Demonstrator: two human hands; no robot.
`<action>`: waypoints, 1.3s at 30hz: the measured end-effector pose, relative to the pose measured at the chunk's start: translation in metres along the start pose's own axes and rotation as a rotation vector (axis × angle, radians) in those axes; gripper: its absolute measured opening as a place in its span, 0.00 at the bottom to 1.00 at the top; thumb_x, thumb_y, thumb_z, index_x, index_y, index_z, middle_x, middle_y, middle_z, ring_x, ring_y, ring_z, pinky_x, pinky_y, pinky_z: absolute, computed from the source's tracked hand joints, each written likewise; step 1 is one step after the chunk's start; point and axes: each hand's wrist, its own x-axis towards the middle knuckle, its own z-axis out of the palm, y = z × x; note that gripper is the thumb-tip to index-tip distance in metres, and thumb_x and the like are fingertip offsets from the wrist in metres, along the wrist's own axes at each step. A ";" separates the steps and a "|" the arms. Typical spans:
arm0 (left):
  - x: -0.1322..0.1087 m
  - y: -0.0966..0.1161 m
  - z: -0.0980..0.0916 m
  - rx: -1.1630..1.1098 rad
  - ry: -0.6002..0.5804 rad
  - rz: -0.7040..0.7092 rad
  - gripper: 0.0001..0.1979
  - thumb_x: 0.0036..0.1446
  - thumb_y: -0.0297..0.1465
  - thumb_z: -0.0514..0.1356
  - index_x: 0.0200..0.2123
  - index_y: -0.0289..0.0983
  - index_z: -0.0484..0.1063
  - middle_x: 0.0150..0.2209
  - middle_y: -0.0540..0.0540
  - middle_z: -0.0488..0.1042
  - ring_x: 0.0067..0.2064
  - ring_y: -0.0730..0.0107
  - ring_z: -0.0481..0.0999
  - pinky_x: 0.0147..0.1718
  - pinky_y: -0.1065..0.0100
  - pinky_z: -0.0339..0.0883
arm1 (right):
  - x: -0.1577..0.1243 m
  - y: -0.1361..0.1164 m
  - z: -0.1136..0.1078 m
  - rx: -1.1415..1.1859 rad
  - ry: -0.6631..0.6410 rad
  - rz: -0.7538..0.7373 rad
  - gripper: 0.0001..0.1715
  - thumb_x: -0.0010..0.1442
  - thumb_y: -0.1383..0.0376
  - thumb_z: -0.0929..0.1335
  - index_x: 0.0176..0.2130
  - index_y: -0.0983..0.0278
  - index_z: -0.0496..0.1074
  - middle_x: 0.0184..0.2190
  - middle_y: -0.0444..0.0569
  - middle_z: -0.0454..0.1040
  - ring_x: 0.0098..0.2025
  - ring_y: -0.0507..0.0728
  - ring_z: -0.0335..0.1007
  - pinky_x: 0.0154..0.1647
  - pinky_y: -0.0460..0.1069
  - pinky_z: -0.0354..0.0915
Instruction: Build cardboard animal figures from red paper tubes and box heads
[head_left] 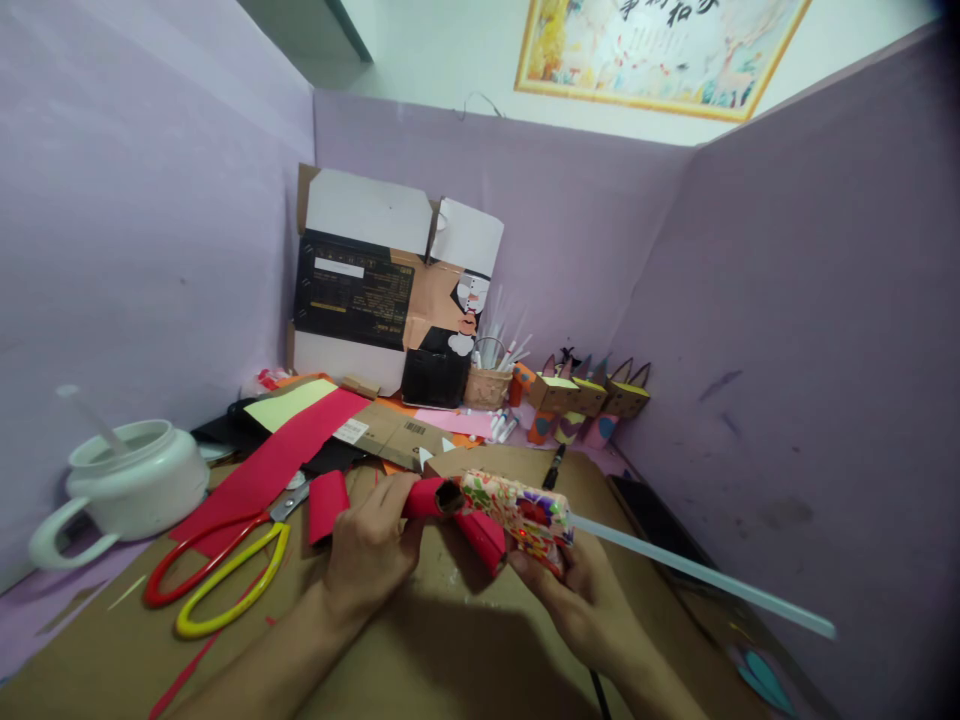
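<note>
Low over the brown surface (450,660), the right hand (581,590) is gripping a flowered glue gun (517,507), its clear glue stick (705,575) jutting rightward. The left hand (371,550) is closing around a red paper roll (421,497) that is meeting the gun's nozzle. Scissors (225,565) are lying just left, and farther back a white pot (131,480) and a cardboard box (375,290) are standing by the walls.

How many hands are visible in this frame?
2. The left hand grips a red paper roll at centre; the right hand holds a glue gun beside it. None seem hidden.
</note>
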 end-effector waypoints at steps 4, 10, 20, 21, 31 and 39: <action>0.001 0.001 -0.002 0.017 0.008 0.007 0.09 0.58 0.33 0.54 0.39 0.35 0.70 0.33 0.43 0.76 0.32 0.63 0.75 0.25 0.68 0.62 | -0.001 0.001 0.000 -0.015 0.007 0.020 0.24 0.55 0.53 0.68 0.48 0.64 0.72 0.43 0.55 0.77 0.46 0.62 0.72 0.48 0.53 0.66; 0.001 0.002 -0.002 0.018 0.006 0.009 0.09 0.57 0.31 0.54 0.38 0.35 0.71 0.33 0.42 0.76 0.30 0.65 0.75 0.25 0.69 0.61 | -0.002 0.004 0.000 0.014 -0.016 0.030 0.23 0.56 0.53 0.68 0.47 0.64 0.72 0.44 0.55 0.77 0.47 0.62 0.72 0.49 0.53 0.66; 0.000 0.001 0.000 0.010 -0.012 -0.003 0.08 0.56 0.31 0.56 0.39 0.35 0.70 0.35 0.42 0.77 0.32 0.63 0.75 0.27 0.68 0.62 | -0.004 0.005 0.001 -0.007 -0.038 0.021 0.22 0.55 0.54 0.68 0.45 0.64 0.73 0.43 0.54 0.77 0.47 0.62 0.72 0.50 0.53 0.65; 0.000 0.001 0.000 0.003 -0.015 -0.009 0.08 0.56 0.30 0.56 0.39 0.35 0.70 0.35 0.42 0.76 0.33 0.62 0.75 0.27 0.68 0.62 | -0.004 0.006 0.001 -0.003 -0.044 0.024 0.22 0.55 0.53 0.68 0.45 0.64 0.73 0.43 0.54 0.77 0.47 0.62 0.72 0.50 0.53 0.65; 0.000 0.000 0.001 -0.004 -0.012 -0.028 0.08 0.55 0.29 0.56 0.39 0.36 0.70 0.35 0.43 0.76 0.32 0.62 0.75 0.26 0.67 0.62 | -0.006 0.010 -0.002 -0.030 -0.064 0.080 0.22 0.55 0.54 0.68 0.44 0.65 0.73 0.39 0.54 0.78 0.43 0.61 0.73 0.47 0.53 0.67; 0.001 0.000 0.000 -0.009 -0.011 -0.056 0.08 0.55 0.30 0.56 0.39 0.37 0.70 0.35 0.43 0.77 0.33 0.62 0.76 0.27 0.68 0.64 | -0.006 0.008 -0.001 -0.015 -0.086 0.065 0.22 0.56 0.54 0.68 0.45 0.65 0.74 0.40 0.55 0.78 0.43 0.62 0.73 0.49 0.55 0.66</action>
